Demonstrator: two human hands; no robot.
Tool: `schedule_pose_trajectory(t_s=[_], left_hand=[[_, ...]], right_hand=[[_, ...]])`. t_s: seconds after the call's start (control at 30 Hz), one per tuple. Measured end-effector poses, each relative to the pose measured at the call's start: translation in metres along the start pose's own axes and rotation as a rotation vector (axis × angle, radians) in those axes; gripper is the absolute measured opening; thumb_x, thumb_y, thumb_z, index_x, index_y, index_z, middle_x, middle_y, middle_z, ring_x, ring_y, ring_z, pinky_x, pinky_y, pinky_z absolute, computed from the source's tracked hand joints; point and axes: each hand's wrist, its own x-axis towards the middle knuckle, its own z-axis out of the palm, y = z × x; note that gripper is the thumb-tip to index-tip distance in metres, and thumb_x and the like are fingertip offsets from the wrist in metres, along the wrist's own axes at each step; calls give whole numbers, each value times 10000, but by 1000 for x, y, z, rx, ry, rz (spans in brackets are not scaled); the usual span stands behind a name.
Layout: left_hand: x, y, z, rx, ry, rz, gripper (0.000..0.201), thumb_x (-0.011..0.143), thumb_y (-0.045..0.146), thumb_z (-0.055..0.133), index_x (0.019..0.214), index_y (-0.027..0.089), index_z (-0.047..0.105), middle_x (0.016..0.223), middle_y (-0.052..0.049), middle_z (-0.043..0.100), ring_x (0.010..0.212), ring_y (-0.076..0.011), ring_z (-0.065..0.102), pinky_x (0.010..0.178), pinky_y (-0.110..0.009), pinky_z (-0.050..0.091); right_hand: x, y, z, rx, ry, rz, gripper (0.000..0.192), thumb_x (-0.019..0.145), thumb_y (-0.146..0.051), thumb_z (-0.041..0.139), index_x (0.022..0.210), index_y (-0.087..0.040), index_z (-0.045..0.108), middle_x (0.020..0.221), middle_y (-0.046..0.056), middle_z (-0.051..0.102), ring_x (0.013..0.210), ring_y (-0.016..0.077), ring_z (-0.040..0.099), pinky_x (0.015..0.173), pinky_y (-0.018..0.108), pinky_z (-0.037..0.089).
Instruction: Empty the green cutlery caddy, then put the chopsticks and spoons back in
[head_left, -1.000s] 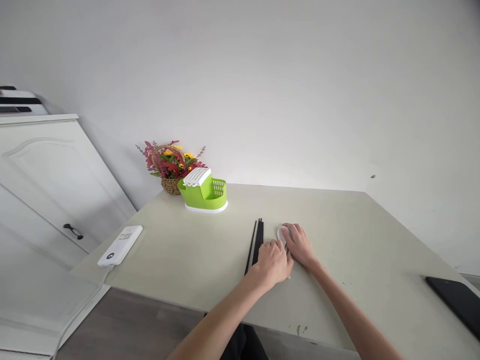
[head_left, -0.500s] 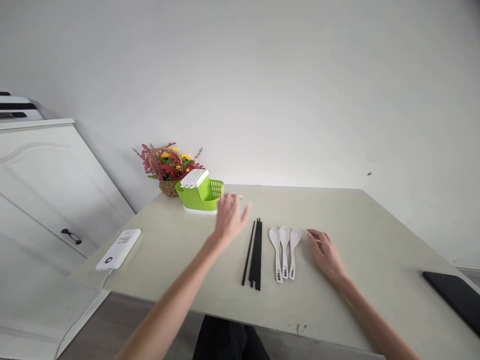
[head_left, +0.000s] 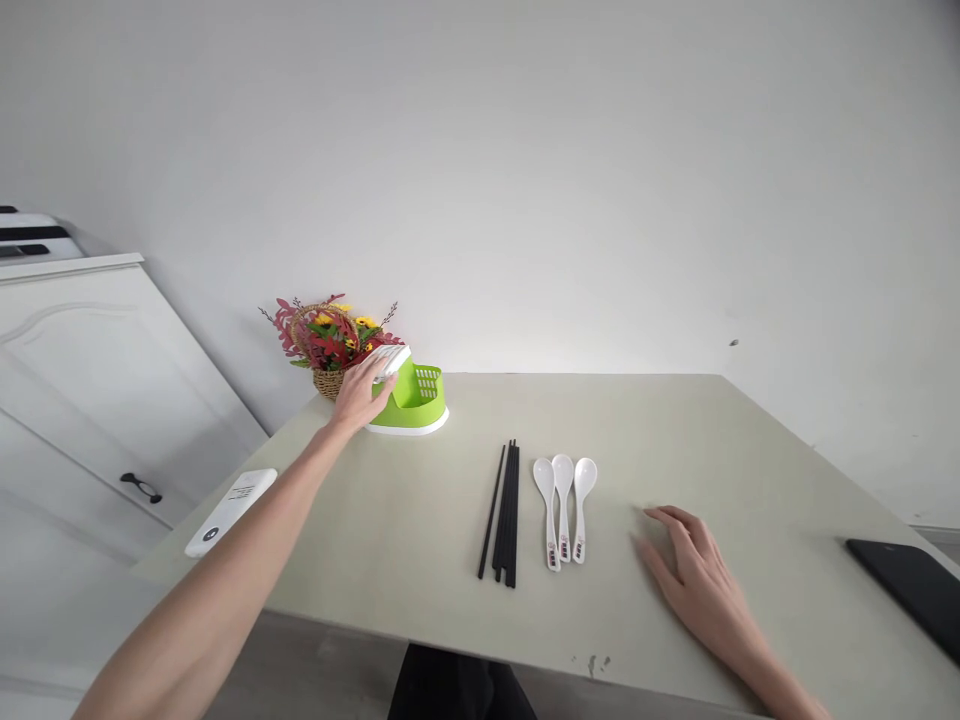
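Note:
My left hand (head_left: 363, 396) reaches to the green cutlery holder (head_left: 421, 412), its fingers and thumb closed around the slotted white lid (head_left: 396, 353) on the holder's left part. The hand hides much of that side. On the table, right of the spoons, my right hand (head_left: 694, 570) rests open with fingers and thumb apart, holding nothing. Several black chopsticks (head_left: 508, 520) lie side by side in the middle, one slightly apart on the left. Beside them lie three white spoons (head_left: 564, 510), bowls pointing away from me.
A wicker basket of artificial flowers (head_left: 328, 335) stands behind the holder, against the wall. A white power bank (head_left: 231, 512) lies at the table's left edge, under my left forearm's side. A black phone (head_left: 911, 590) lies at the right edge. A white cabinet (head_left: 75, 400) stands left.
My left hand has moved left from beside the holder onto its white lid. My right hand has drawn back toward me and to the right, away from the spoons.

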Motion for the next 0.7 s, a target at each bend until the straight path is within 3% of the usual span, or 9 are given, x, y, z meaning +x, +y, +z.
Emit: schedule_pose_trajectory(t_s=[0.1,0.27,0.5,0.7], left_hand=[[1,21,5,-43,-44,12,610,1021,554,394,1548,258,479,1671,-48,384,1470,-312,430,1204,-498,367],[13,92,17,-79,-168,71,599,1048,603,329,1564,332,469,1673,-50,377,1302,-363,595,1057,-560,512],[20,195,47,-202,-235,231,623,1063,648,171,1564,405,450,1685,-18,359,1155,-293,701,934,-443,566],[12,244,52,-223,-301,365,609,1073,627,114,1595,441,368,1688,0,357,1156,-254,708,944,-388,534]], right_hand=[[-2,-10,2,-100,55,-68,440,1001,-572,418,1342,-314,519,1384,102,553,1273,325,571,1045,539,486],[0,-12,6,-162,76,-111,429,1013,-550,399,1350,-305,503,1379,111,558,1234,330,587,1045,552,478],[0,-16,3,-173,86,-109,415,1024,-534,397,1366,-316,485,1386,112,556,1233,326,593,1048,555,476],[1,-17,2,-185,77,-105,400,1024,-517,403,1368,-330,485,1392,101,561,1245,324,591,1043,552,479]])
